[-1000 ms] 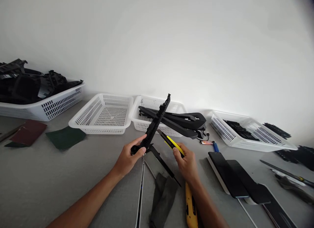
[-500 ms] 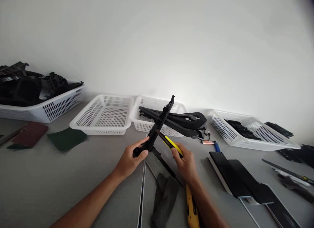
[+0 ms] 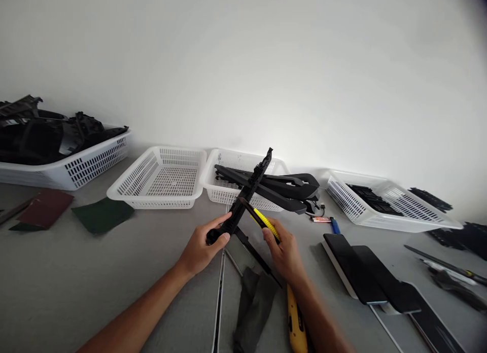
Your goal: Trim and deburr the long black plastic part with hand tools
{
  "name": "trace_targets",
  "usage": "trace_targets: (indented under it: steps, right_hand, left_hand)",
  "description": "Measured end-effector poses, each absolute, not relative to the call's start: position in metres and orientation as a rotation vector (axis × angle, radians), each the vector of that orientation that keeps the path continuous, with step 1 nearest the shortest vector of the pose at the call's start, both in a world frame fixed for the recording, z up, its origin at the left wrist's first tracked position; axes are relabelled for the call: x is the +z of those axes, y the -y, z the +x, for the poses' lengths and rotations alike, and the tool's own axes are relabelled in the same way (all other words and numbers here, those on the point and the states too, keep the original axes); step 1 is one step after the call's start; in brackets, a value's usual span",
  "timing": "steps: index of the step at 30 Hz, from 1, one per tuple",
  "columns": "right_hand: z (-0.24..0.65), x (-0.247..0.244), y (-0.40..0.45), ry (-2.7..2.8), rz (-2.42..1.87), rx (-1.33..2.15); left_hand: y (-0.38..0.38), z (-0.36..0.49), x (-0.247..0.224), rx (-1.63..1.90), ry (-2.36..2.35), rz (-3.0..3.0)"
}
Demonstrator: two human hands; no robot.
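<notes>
The left hand (image 3: pixel 198 249) grips a black plastic strip (image 3: pixel 236 214) above the desk (image 3: pixel 160 272), the right hand (image 3: pixel 286 252) holds a utility knife (image 3: pixel 267 224) beside it, any cut too small to discern, with trim pieces (image 3: pixel 283 200) across a basket (image 3: pixel 220 196) beyond.

Bare hands (image 3: pixel 200 246) (image 3: pixel 285 251), bare forearms (image 3: pixel 146 299)

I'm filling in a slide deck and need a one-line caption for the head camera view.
Left hand steadies a black plastic part while the right holds a yellow-and-black cutter.
</notes>
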State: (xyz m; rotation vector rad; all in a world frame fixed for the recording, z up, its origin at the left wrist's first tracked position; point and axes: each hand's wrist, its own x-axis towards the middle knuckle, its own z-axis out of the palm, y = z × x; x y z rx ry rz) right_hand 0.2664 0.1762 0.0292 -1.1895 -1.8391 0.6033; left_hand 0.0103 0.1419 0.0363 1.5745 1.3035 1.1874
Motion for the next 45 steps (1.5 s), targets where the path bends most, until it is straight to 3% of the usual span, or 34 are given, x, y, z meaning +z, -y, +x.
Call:
trace_targets:
  steps: [13,22,28,45]
  right_hand:
    - [0.269,0.028,-0.182,1.724,-1.27,0.519]
    - [0.267,0.029,-0.183,1.882,-1.179,0.664]
    - [0.263,0.03,-0.18,1.985,-1.101,0.729]
    - [0.265,0.024,-0.181,1.934,-1.126,0.682]
  left_hand:
    - [-0.141,0.01,0.037,1.206,-1.292,1.543]
    - [-0.147,0.011,0.037,1.102,-0.716,1.102]
    - [-0.151,0.016,0.025,1.099,-0.973,1.054]
    - [-0.151,0.017,0.024,1.052,-0.976,1.078]
